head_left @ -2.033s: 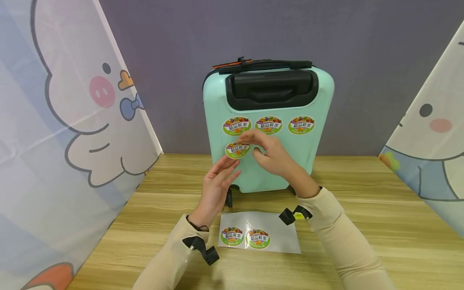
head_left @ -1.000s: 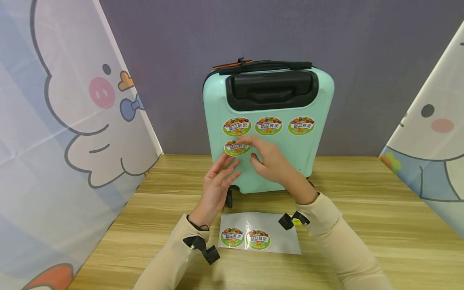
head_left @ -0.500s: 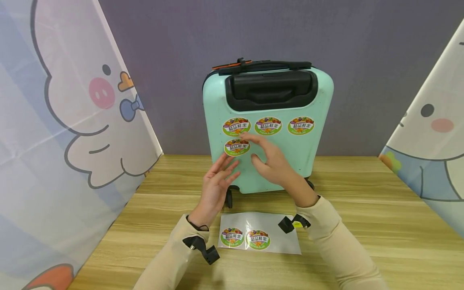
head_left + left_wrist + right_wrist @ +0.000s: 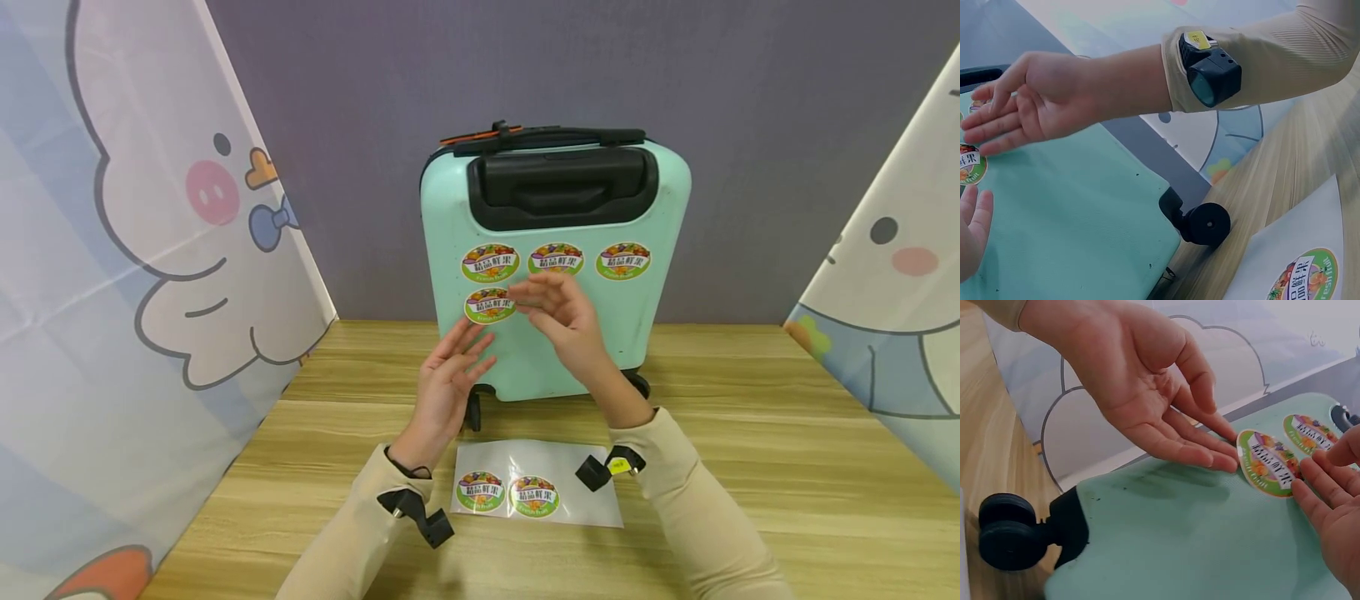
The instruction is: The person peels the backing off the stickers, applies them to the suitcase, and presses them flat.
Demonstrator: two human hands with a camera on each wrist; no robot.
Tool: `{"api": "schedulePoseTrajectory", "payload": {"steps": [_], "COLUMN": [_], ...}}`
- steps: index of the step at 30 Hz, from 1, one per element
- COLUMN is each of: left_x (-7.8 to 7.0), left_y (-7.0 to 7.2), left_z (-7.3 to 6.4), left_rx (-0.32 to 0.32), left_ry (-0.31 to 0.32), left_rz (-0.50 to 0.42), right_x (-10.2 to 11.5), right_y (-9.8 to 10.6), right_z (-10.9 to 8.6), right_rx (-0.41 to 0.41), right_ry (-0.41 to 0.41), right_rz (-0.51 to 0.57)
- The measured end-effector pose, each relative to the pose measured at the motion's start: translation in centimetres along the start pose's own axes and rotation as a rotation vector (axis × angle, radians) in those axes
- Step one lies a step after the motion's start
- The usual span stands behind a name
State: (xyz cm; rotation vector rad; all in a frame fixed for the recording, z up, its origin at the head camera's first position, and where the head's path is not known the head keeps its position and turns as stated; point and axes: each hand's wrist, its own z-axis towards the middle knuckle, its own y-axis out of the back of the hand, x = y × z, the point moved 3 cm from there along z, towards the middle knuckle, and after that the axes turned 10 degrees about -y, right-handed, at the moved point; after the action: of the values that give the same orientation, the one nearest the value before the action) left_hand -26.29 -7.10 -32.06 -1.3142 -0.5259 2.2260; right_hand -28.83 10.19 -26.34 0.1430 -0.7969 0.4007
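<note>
A mint-green suitcase (image 4: 562,358) stands upright, with a row of three oval fruit stickers across it, including a left one (image 4: 490,263) and a right one (image 4: 624,261). Below the left one is a fourth oval sticker (image 4: 490,306), flat against the shell. My left hand (image 4: 444,379) reaches up from below, loosely extended fingertips at this sticker's lower edge. In the right wrist view those fingertips (image 4: 1225,464) meet its rim. My right hand (image 4: 558,321) has its fingers stretched towards the sticker's right edge, palm partly showing; it covers the lower part of the middle sticker.
On the wooden table (image 4: 735,433) in front of the suitcase lies a pale backing sheet (image 4: 577,500) bearing two more oval stickers, one of them at its left (image 4: 481,492). The suitcase has black wheels (image 4: 1207,224) and a black handle recess (image 4: 562,187). Cartoon-printed cloths (image 4: 172,333) flank the table.
The lower sticker has shifted slightly up and lies flatter. My right hand has moved from the sticker's top edge to its right side, its fingers straightening. My left hand has barely moved.
</note>
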Motion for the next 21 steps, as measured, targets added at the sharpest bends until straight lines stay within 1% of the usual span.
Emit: {"api": "schedulePoseTrajectory", "payload": {"steps": [3, 6, 12, 21], "left_x": [0.0, -0.1, -0.1, -0.3], "left_y": [0.1, 0.2, 0.3, 0.5], "left_z": [0.0, 0.0, 0.0, -0.1], "left_rx": [-0.002, -0.003, -0.009, -0.004], "left_ry": [0.0, 0.002, 0.004, -0.002], "left_rz": [-0.001, 0.002, -0.002, 0.003], "right_x": [-0.6, -1.2, -1.7, -1.8], "right_y": [0.0, 0.0, 0.0, 0.0], "right_z": [-0.1, -0.2, -0.2, -0.2], "right_rx": [0.001, 0.007, 0.017, 0.008], "right_ry": [-0.033, -0.062, -0.073, -0.073], "right_rz": [0.067, 0.087, 0.094, 0.085]}}
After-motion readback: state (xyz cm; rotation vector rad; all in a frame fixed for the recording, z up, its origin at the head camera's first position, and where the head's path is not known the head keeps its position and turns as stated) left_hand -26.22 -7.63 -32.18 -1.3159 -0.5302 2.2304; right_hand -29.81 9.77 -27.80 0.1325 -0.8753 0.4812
